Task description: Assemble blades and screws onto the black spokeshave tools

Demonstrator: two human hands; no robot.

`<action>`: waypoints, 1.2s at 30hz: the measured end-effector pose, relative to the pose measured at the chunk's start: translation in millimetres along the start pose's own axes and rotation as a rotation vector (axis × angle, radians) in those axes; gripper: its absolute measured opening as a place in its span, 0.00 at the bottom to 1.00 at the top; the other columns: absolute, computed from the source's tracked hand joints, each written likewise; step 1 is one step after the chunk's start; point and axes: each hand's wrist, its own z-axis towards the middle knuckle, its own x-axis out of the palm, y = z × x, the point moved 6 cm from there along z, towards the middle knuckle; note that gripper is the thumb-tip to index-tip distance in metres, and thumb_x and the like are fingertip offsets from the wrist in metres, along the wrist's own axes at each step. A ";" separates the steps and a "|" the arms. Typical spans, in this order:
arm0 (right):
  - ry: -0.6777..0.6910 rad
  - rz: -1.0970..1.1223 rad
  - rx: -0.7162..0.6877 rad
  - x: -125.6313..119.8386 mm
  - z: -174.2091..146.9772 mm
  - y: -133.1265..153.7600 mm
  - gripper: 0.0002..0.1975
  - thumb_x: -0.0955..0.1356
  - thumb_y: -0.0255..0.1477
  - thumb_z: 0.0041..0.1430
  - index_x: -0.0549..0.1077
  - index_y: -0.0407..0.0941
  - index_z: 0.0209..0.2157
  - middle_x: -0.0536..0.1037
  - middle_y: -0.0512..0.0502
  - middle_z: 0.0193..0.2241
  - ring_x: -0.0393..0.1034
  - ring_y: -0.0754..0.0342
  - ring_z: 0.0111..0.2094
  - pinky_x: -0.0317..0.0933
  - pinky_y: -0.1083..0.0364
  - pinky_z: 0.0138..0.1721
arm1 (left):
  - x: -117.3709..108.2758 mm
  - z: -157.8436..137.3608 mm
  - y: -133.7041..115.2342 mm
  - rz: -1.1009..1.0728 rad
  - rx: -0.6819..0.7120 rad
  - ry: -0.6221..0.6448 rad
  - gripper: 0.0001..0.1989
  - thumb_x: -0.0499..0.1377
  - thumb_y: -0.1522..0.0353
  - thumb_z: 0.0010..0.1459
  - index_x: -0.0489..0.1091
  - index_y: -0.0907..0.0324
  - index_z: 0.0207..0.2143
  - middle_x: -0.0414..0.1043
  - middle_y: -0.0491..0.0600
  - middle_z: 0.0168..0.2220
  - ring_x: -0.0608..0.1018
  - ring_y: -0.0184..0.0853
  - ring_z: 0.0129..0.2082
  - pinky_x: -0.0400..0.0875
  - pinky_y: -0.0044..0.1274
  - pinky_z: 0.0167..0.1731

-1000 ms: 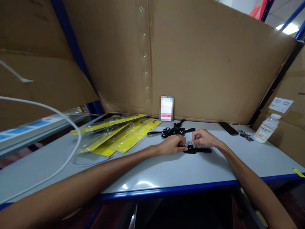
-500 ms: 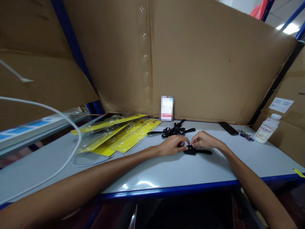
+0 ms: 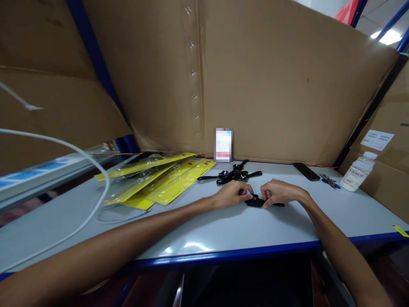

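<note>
A black spokeshave (image 3: 253, 201) lies on the grey tabletop, its middle plate with a small round screw between my hands. My left hand (image 3: 230, 194) pinches its left end, thumb and index finger closed on it; the left handle is hidden. On the other side, my right hand (image 3: 277, 192) has its thumb and fingers closed around the start of the right handle, whose tip sticks out past the hand. Just beyond my left hand several more black spokeshaves (image 3: 234, 174) lie crossed in a pile.
Yellow cards with clear plastic blisters (image 3: 179, 181) overlap on the left. A white cable (image 3: 99, 170) loops there. An upright phone (image 3: 223, 145) leans on the cardboard wall (image 3: 271, 85). To the right are a black phone (image 3: 306, 172), scissors (image 3: 330, 182) and a white bottle (image 3: 358, 171).
My right hand has moved from the screw area at the middle of the spokeshave rightward onto its right handle. My left hand stays about where it was.
</note>
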 end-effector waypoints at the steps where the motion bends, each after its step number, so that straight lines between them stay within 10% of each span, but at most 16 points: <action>1: 0.003 0.006 -0.001 0.1 0.2 -0.2 0.09 0.77 0.29 0.47 0.75 0.45 0.27 0.75 0.53 0.24 0.66 0.57 0.26 0.53 0.58 0.28 | 0.4 0.3 0.7 0.000 -0.004 0.001 0.12 0.60 0.63 0.62 0.79 0.59 0.40 0.70 0.44 0.26 0.70 0.31 0.26 0.58 0.22 0.29; 7: -0.167 0.154 -0.071 -22.1 1.7 -23.0 0.08 0.73 0.34 0.54 0.78 0.44 0.33 0.75 0.51 0.24 0.67 0.56 0.26 0.55 0.58 0.28 | 1.3 1.8 2.5 -0.011 0.015 0.016 0.16 0.55 0.59 0.66 0.78 0.60 0.39 0.72 0.46 0.28 0.69 0.32 0.27 0.59 0.22 0.30; 13: -0.695 -0.088 0.331 -66.7 -10.8 -88.4 0.09 0.66 0.27 0.62 0.80 0.44 0.35 0.81 0.43 0.31 0.72 0.51 0.32 0.57 0.56 0.33 | 1.1 3.4 4.1 -0.008 0.025 0.039 0.21 0.51 0.57 0.68 0.74 0.62 0.31 0.66 0.44 0.24 0.66 0.31 0.26 0.57 0.22 0.29; 23: -0.427 -0.188 0.360 -27.9 23.6 -109.1 0.15 0.69 0.39 0.64 0.79 0.43 0.42 0.82 0.38 0.40 0.74 0.46 0.40 0.58 0.56 0.35 | -0.1 3.0 3.8 -0.036 0.034 0.040 0.20 0.51 0.57 0.68 0.76 0.62 0.35 0.71 0.46 0.27 0.68 0.32 0.28 0.61 0.22 0.32; 36: -0.321 -0.226 0.253 -16.8 32.6 -101.4 0.07 0.67 0.23 0.56 0.79 0.42 0.34 0.82 0.38 0.34 0.73 0.48 0.35 0.55 0.55 0.31 | -10.9 -2.9 -2.8 -0.204 0.059 0.264 0.24 0.56 0.72 0.46 0.75 0.60 0.47 0.66 0.44 0.31 0.68 0.33 0.31 0.62 0.23 0.32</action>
